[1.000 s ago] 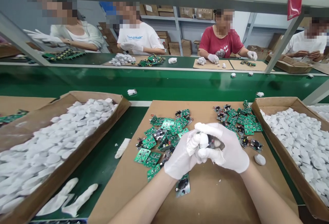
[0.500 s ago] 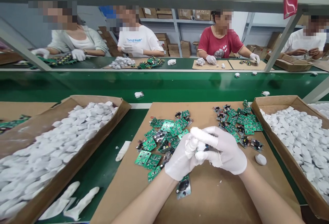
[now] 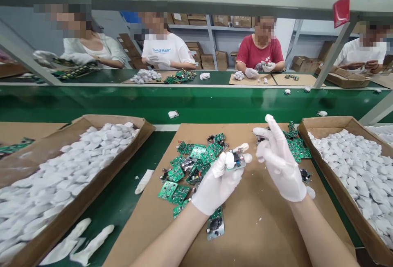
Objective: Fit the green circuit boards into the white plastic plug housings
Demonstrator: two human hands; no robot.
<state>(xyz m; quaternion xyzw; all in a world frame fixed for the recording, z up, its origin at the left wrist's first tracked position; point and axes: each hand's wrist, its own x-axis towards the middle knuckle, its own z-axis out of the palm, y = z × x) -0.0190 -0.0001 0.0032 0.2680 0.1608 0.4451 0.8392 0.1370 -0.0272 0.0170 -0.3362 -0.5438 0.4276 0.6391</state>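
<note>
My left hand point(image 3: 219, 183), in a white glove, pinches a small circuit board point(image 3: 237, 159) with white putty pressed on it, held above a brown cardboard sheet point(image 3: 260, 226). My right hand point(image 3: 278, 160), also gloved, hovers just to the right with its fingers spread and nothing in it. A heap of green circuit boards point(image 3: 193, 160) lies left of my hands and a second heap point(image 3: 293, 144) lies behind my right hand. One board point(image 3: 215, 226) lies under my left wrist.
Cardboard trays of white putty pieces stand at the left point(image 3: 70, 164) and right point(image 3: 356, 164). A green conveyor belt point(image 3: 196, 103) runs across, carrying small white pieces. Several other people work on its far side. Loose glove fingers point(image 3: 92, 240) lie at lower left.
My hands were pressed together around the board. They have parted: the right hand lifted up and to the right and opened, while the left hand keeps the board.
</note>
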